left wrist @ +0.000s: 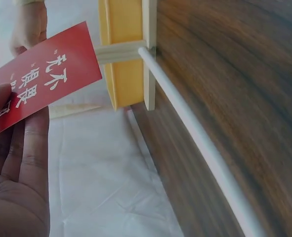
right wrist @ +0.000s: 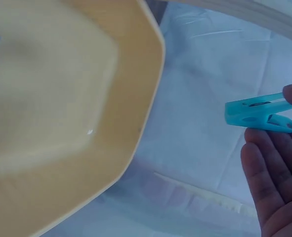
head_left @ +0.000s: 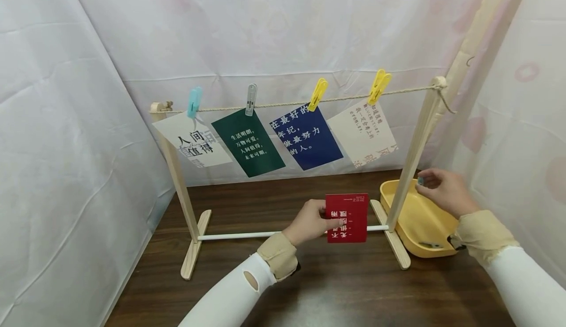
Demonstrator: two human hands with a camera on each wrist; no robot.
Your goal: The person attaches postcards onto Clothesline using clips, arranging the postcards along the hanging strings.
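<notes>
My left hand (head_left: 307,222) pinches a red card (head_left: 353,219) with white lettering between thumb and fingers, in front of the wooden stand. In the head view the lettering appears upside down. My right hand (head_left: 448,189) is raised over the yellow basket (head_left: 424,219), pinching a light blue clothespin (right wrist: 257,113) by its handle ends. On the stand's rope (head_left: 283,104) hang a white card (head_left: 194,140), a green card (head_left: 248,143), a blue card (head_left: 307,138) and a cream card (head_left: 364,133), each under its own clothespin.
The stand's wooden posts (head_left: 413,155) rise from flat feet (head_left: 391,236), joined low down by a white rod (head_left: 239,236). A clothespin (head_left: 431,244) lies in the basket. White cloth (head_left: 283,27) surrounds the dark wooden table (head_left: 336,287).
</notes>
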